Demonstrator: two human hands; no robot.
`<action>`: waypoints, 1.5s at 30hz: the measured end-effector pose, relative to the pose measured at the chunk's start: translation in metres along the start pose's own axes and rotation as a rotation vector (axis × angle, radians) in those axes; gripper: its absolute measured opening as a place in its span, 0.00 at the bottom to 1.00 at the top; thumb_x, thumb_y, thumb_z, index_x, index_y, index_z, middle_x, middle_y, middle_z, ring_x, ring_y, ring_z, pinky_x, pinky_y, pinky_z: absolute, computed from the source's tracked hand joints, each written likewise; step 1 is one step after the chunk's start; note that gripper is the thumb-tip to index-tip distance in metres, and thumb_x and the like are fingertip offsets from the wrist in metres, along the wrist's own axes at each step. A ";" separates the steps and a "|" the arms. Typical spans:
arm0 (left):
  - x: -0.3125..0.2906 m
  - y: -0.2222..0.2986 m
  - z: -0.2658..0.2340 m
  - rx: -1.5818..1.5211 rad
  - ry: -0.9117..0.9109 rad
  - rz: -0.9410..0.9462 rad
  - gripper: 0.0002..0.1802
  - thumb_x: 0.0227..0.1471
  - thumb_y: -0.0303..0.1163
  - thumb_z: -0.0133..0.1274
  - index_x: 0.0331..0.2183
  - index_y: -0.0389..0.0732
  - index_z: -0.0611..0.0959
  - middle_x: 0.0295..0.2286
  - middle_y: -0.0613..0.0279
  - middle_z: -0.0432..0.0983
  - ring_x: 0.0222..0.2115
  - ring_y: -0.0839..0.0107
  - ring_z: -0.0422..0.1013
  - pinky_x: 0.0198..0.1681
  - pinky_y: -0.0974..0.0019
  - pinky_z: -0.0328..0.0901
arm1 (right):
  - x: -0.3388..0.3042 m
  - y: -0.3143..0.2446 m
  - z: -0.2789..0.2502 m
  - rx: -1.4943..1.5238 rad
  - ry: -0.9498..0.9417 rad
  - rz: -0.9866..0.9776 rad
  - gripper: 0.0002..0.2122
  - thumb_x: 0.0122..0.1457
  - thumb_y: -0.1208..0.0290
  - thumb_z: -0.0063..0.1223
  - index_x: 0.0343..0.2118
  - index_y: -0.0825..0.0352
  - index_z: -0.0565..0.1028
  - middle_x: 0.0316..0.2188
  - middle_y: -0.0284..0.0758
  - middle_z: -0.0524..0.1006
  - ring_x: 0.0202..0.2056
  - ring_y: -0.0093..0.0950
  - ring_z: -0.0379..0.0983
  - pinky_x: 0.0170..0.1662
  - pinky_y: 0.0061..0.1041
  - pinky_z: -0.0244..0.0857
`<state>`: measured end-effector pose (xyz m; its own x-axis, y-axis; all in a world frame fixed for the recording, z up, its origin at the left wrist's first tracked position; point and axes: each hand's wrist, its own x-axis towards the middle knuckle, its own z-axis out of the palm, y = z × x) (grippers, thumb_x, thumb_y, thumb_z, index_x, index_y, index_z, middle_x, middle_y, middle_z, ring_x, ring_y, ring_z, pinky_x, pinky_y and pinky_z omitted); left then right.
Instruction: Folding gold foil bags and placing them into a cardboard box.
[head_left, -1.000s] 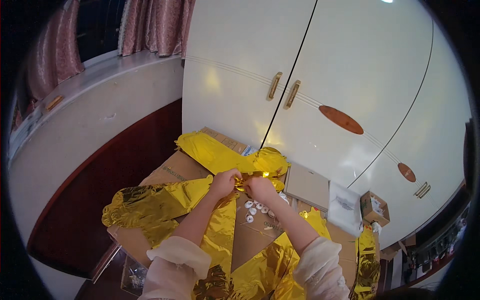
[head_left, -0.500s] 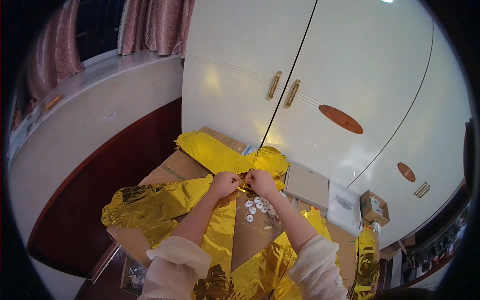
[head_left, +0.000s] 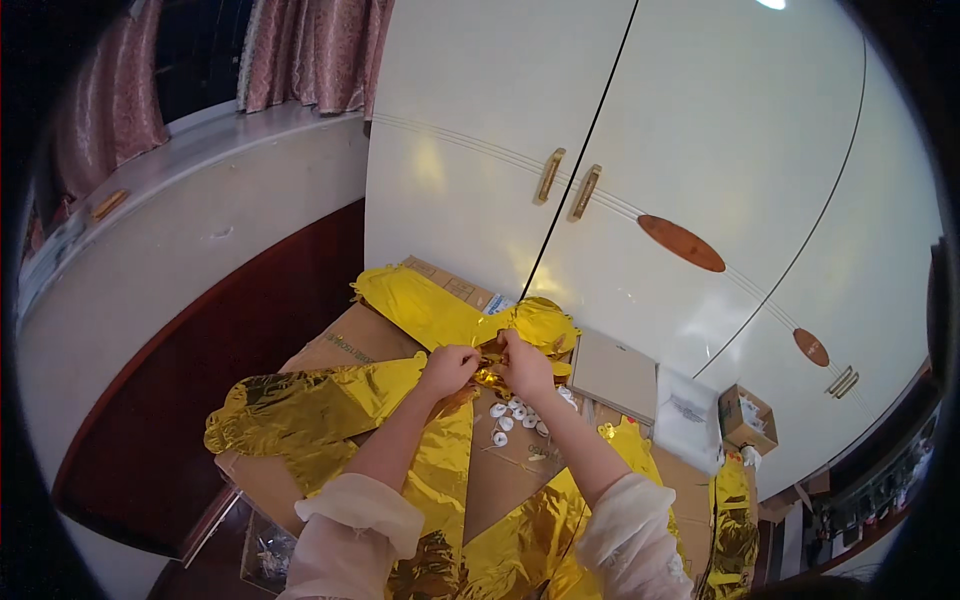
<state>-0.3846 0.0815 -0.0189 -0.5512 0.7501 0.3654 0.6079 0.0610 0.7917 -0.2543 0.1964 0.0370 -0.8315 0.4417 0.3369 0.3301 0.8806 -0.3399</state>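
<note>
Flat pieces of shiny gold foil, looking like uninflated foil balloons, fan out over brown cardboard [head_left: 500, 490]. One gold foil piece [head_left: 310, 400] reaches left, and another gold piece [head_left: 425, 308] lies on the far side. Where they meet, my left hand [head_left: 452, 368] is closed, its fingertips pinching the gathered foil [head_left: 490, 376]. Just to its right and a little higher, my right hand [head_left: 522, 362] is closed in a pinch; what sits between its fingertips is too small to make out. Several small white discs [head_left: 503, 424] lie near my right wrist.
A white cabinet [head_left: 480, 200] with gold handles stands behind the cardboard. To the right are a flat grey-brown box [head_left: 615, 372], a white tray-like piece [head_left: 690, 410] and a small open carton [head_left: 748, 418]. A dark red panel [head_left: 200, 400] runs along the left.
My right hand has lifted slightly away from the foil, its fingertips moving up and away from my left hand. The left hand stays nearly in place.
</note>
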 end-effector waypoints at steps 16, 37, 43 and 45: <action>0.002 -0.001 0.002 -0.046 0.152 -0.008 0.09 0.54 0.32 0.54 0.34 0.37 0.77 0.26 0.48 0.77 0.28 0.50 0.75 0.31 0.56 0.67 | -0.029 0.012 -0.016 -0.212 -0.194 -0.270 0.10 0.56 0.64 0.54 0.27 0.67 0.78 0.34 0.37 0.75 0.45 0.36 0.70 0.44 0.36 0.64; 0.021 -0.008 -0.039 -0.328 0.654 -0.172 0.16 0.53 0.22 0.51 0.46 0.36 0.73 0.29 0.55 0.78 0.29 0.65 0.74 0.34 0.63 0.67 | 0.020 0.051 0.000 -0.271 -0.575 0.159 0.52 0.35 0.22 0.51 0.66 0.35 0.48 0.69 0.40 0.39 0.66 0.60 0.30 0.61 0.70 0.29; 0.083 -0.014 -0.149 -0.130 0.807 0.232 0.10 0.54 0.20 0.47 0.38 0.36 0.80 0.31 0.58 0.79 0.34 0.69 0.75 0.41 0.65 0.68 | 0.020 0.047 0.001 -0.270 -0.563 0.144 0.53 0.33 0.20 0.50 0.66 0.32 0.47 0.69 0.40 0.40 0.66 0.61 0.33 0.61 0.69 0.31; 0.096 -0.001 -0.219 -0.020 0.878 0.178 0.11 0.54 0.20 0.46 0.38 0.36 0.80 0.32 0.56 0.79 0.37 0.66 0.74 0.43 0.63 0.67 | 0.019 0.039 -0.001 -0.289 -0.550 0.149 0.52 0.33 0.21 0.51 0.65 0.32 0.48 0.69 0.41 0.41 0.66 0.60 0.34 0.62 0.68 0.32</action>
<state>-0.5630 0.0097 0.1229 -0.6933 -0.0276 0.7201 0.7206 -0.0257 0.6929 -0.2565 0.2391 0.0306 -0.8501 0.4776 -0.2221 0.5028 0.8614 -0.0724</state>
